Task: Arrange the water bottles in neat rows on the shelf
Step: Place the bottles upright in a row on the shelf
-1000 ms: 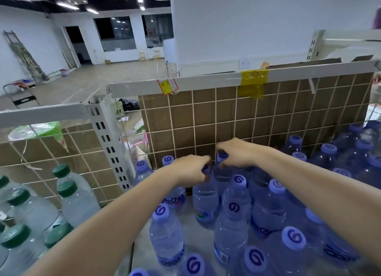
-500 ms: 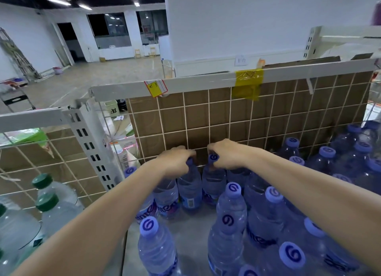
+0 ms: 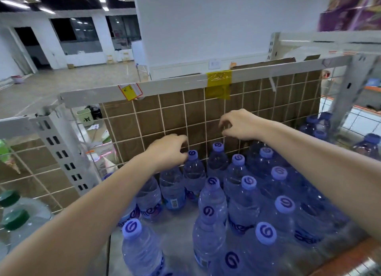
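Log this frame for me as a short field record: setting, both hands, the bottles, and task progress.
setting: shelf with a wire grid back panel
left hand: curled over a back-row bottle top, fingers beside a purple-capped bottle
right hand: raised above the bottles, fingers loosely curled, holding nothing
bottles: purple-capped, upright, clustered from back to front
neighbouring shelf: green-capped bottles at left
progress: back row forming; front bottles unevenly spaced

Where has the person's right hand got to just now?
In the head view the right hand hangs empty, fingers curled, in front of the brown wire-grid back panel, above and right of the back-row bottle, touching nothing.
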`<action>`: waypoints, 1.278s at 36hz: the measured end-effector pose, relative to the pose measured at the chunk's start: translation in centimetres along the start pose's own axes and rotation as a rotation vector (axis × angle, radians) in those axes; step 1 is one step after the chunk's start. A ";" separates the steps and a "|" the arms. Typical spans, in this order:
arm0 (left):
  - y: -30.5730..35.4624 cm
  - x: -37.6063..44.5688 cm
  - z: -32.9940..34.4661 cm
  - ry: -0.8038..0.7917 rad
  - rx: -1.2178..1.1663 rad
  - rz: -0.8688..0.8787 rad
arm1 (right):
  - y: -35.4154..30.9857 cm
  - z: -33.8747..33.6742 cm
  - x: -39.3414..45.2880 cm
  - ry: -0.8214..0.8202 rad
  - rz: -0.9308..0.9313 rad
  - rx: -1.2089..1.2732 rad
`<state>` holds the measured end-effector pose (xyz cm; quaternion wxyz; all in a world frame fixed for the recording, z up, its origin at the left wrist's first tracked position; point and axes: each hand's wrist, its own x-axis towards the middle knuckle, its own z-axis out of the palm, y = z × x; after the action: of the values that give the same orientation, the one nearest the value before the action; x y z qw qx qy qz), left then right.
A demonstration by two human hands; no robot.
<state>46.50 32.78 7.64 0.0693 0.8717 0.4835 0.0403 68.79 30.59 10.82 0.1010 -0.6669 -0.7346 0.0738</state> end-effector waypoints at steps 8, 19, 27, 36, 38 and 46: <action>3.7 1.8 0.7 -0.033 -0.077 0.016 | 2.9 -0.6 -2.6 -0.286 0.012 0.050; 8.3 6.7 3.8 -0.116 -0.055 -0.127 | 6.2 2.3 -1.2 -0.363 -0.297 -0.080; 9.3 6.7 4.4 -0.132 -0.091 -0.228 | 8.1 1.7 -0.3 -0.314 -0.323 0.051; 9.4 6.4 4.4 -0.096 -0.007 -0.307 | 7.9 1.3 1.2 -0.187 -0.124 0.179; 9.4 6.5 4.3 -0.087 0.003 -0.317 | 7.9 1.4 1.4 -0.163 -0.073 0.209; 9.1 6.8 3.9 -0.085 0.056 -0.326 | 7.8 1.4 1.9 -0.094 0.086 0.233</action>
<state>58.27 33.52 5.29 0.0711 0.7842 0.6160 -0.0221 75.79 33.33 7.62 0.1399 -0.6775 -0.6956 0.1939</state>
